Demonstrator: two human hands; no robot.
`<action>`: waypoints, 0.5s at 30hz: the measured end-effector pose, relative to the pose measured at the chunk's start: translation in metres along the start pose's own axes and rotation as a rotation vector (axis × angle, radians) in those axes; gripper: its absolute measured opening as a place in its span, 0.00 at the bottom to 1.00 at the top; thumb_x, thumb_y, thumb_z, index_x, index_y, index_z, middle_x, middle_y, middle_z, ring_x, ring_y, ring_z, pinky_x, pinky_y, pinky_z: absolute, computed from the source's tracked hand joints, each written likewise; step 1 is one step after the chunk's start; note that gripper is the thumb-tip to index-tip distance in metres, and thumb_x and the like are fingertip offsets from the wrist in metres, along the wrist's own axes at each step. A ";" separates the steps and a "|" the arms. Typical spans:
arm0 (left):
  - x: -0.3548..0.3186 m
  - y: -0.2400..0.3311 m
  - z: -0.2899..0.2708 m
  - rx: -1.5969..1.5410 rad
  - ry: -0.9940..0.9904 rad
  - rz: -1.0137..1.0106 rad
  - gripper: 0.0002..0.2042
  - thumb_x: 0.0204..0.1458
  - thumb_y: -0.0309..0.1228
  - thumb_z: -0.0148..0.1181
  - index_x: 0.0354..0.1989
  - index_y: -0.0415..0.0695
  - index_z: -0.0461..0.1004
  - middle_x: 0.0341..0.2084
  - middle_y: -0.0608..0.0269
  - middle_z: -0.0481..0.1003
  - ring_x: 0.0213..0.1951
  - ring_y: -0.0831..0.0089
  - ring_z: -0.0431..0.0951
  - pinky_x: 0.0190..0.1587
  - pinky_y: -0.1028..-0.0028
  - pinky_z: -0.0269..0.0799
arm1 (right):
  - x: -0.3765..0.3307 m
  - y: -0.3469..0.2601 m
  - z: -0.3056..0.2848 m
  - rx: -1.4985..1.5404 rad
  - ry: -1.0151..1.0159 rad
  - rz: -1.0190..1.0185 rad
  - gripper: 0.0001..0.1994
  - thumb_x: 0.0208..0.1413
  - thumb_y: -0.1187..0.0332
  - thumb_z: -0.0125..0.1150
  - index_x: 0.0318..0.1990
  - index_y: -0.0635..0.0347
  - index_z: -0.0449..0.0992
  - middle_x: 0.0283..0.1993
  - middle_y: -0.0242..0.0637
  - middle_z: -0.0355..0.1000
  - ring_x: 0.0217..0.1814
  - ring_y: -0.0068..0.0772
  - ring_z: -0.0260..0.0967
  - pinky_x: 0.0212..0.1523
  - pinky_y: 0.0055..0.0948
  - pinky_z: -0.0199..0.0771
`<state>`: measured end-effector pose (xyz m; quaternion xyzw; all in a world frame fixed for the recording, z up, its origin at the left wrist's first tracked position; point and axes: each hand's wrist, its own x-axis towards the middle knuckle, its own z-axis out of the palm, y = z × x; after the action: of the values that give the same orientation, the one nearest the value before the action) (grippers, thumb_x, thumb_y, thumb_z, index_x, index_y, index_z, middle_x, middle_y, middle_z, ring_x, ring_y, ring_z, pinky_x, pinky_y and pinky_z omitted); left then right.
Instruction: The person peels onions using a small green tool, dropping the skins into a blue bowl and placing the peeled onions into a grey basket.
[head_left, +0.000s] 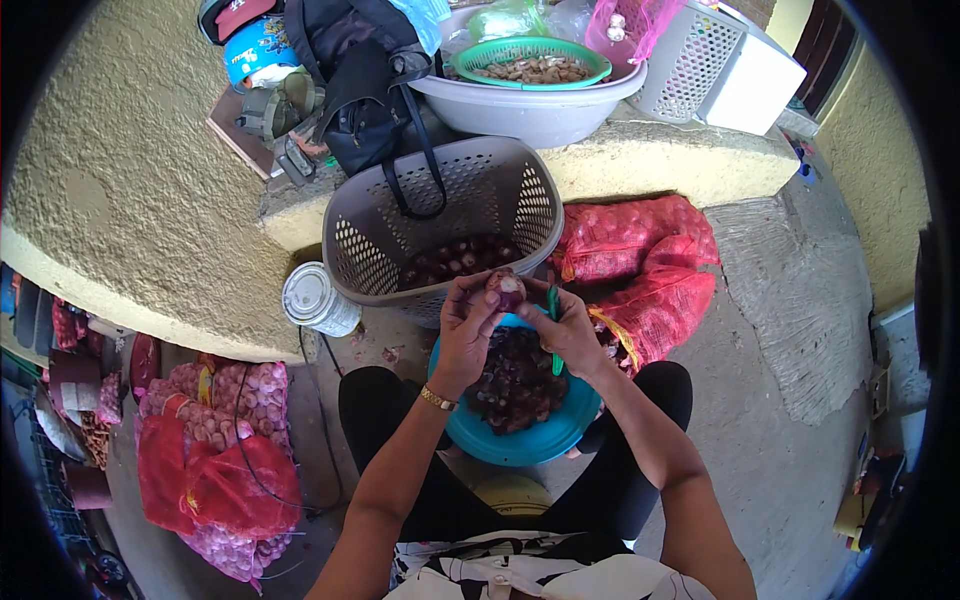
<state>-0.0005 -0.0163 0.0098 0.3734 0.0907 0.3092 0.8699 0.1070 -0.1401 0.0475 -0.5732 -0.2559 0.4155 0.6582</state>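
Observation:
A red onion, partly pale on top, is gripped in the fingers of my left hand. My right hand holds a green-handled knife upright, and its thumb reaches toward the onion. Both hands are over a turquoise basin between my knees, heaped with dark red onion skins. Just beyond stands a grey perforated basket with several red onions at its bottom.
Red mesh sacks of onions lie right of the basket. Another sack of pale bulbs sits at left, near a white bucket. On the ledge are a black bag, a large tub and a green strainer.

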 end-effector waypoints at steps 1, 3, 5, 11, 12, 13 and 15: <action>0.000 0.000 0.000 0.002 0.019 0.024 0.12 0.59 0.24 0.56 0.51 0.42 0.69 0.46 0.62 0.75 0.47 0.75 0.77 0.50 0.74 0.76 | -0.002 -0.003 0.004 -0.015 -0.043 -0.148 0.18 0.56 0.71 0.66 0.54 0.63 0.73 0.46 0.29 0.76 0.47 0.15 0.69 0.52 0.22 0.70; 0.000 -0.004 -0.001 0.011 0.023 0.036 0.11 0.59 0.24 0.56 0.49 0.42 0.70 0.45 0.62 0.76 0.46 0.76 0.77 0.48 0.75 0.76 | 0.003 0.006 0.003 -0.021 -0.038 -0.190 0.19 0.56 0.72 0.66 0.54 0.64 0.72 0.47 0.29 0.76 0.48 0.16 0.69 0.52 0.23 0.70; 0.001 -0.007 -0.008 0.025 0.033 0.049 0.10 0.59 0.25 0.56 0.48 0.42 0.71 0.44 0.62 0.76 0.44 0.77 0.78 0.47 0.76 0.77 | 0.003 0.005 0.006 -0.024 -0.039 -0.229 0.20 0.55 0.72 0.67 0.55 0.64 0.72 0.48 0.29 0.75 0.48 0.16 0.68 0.53 0.23 0.69; 0.004 0.001 -0.019 0.043 0.054 0.080 0.05 0.59 0.24 0.57 0.42 0.41 0.72 0.39 0.61 0.78 0.40 0.78 0.79 0.43 0.78 0.78 | 0.001 -0.001 0.004 -0.093 -0.067 -0.154 0.15 0.59 0.67 0.63 0.52 0.64 0.74 0.39 0.25 0.75 0.38 0.13 0.68 0.40 0.18 0.70; 0.004 0.002 -0.019 0.134 0.098 0.081 0.05 0.59 0.24 0.56 0.42 0.41 0.72 0.38 0.61 0.78 0.39 0.78 0.79 0.43 0.77 0.78 | 0.000 0.000 0.001 -0.090 -0.081 -0.085 0.15 0.61 0.65 0.62 0.51 0.63 0.74 0.33 0.21 0.72 0.31 0.11 0.64 0.32 0.17 0.65; 0.005 0.002 -0.017 0.223 0.140 0.080 0.05 0.58 0.23 0.56 0.42 0.41 0.71 0.38 0.61 0.78 0.39 0.78 0.79 0.42 0.77 0.79 | 0.000 0.001 -0.002 -0.087 -0.091 -0.018 0.15 0.62 0.63 0.60 0.50 0.62 0.75 0.28 0.18 0.69 0.25 0.08 0.59 0.24 0.15 0.60; 0.008 0.003 -0.014 0.188 0.180 0.116 0.07 0.58 0.22 0.56 0.44 0.41 0.70 0.37 0.61 0.78 0.38 0.77 0.79 0.42 0.76 0.79 | 0.001 0.009 -0.005 -0.040 -0.085 -0.019 0.15 0.62 0.62 0.60 0.50 0.62 0.75 0.25 0.16 0.66 0.22 0.07 0.54 0.21 0.15 0.53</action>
<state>-0.0014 -0.0018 0.0032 0.4287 0.1751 0.3811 0.8002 0.1095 -0.1424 0.0373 -0.5657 -0.2973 0.4279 0.6391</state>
